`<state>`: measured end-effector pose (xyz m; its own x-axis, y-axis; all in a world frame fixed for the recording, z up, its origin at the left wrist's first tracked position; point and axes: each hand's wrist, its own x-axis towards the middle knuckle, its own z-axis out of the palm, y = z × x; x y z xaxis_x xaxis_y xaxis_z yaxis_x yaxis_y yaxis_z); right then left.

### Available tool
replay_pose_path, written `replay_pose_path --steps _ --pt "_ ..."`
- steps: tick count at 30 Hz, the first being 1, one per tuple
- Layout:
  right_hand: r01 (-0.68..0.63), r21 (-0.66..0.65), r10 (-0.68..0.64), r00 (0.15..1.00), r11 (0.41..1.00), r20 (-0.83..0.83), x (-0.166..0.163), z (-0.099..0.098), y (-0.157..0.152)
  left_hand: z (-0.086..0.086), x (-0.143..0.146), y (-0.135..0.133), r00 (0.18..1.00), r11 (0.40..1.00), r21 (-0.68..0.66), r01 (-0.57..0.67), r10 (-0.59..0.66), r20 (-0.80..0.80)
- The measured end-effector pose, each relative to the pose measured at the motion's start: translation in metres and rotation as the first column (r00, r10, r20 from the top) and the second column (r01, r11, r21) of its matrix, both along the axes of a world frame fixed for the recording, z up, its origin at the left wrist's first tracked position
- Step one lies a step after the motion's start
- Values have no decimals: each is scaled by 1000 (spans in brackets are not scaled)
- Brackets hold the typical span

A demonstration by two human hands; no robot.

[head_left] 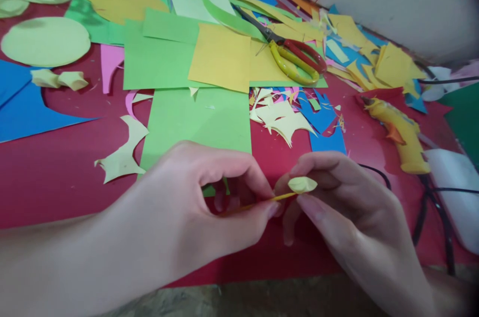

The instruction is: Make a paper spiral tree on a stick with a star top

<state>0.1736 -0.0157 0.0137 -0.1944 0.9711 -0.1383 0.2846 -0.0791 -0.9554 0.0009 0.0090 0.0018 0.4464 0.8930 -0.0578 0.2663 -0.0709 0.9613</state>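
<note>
My left hand (224, 202) pinches a thin yellow stem (281, 198) between thumb and fingertips. At the stem's right end sits a small pale-yellow folded paper piece (302, 185), shaped like a bud. My right hand (348, 202) holds this piece, thumb below and fingers curled behind it. Both hands are near the front of the red table, their fingertips almost touching. Behind them lies a light-green paper sheet (198, 117). Two pale-yellow folded paper pieces (59, 79) rest on blue paper at the left.
Scissors (297, 60) with red and yellow handles lie on the stacked paper. A yellow glue gun (398, 132) with a dark cord is at the right, beside a white object (454, 192). Paper scraps (280, 117) and pale oval cutouts (45, 41) cover much of the red table (56, 182).
</note>
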Motion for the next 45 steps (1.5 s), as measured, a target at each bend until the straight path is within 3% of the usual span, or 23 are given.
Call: replay_pose_path --steps 8,17,36,45 --pt "9 -11 -9 1000 1000 -3 0 -1 1 1 1 0 999 1000 -19 2 -3 -35" --pt "19 -20 -20 999 1000 -35 1 1 -2 13 7 -5 986 992 -63 -110 101 -131" --pt "10 -16 -11 999 1000 -41 0 -1 -1 14 7 -5 988 989 -105 -108 94 -125" --pt "-13 -63 9 998 998 -70 1 0 -2 14 7 -3 981 992 -62 -113 101 -166"
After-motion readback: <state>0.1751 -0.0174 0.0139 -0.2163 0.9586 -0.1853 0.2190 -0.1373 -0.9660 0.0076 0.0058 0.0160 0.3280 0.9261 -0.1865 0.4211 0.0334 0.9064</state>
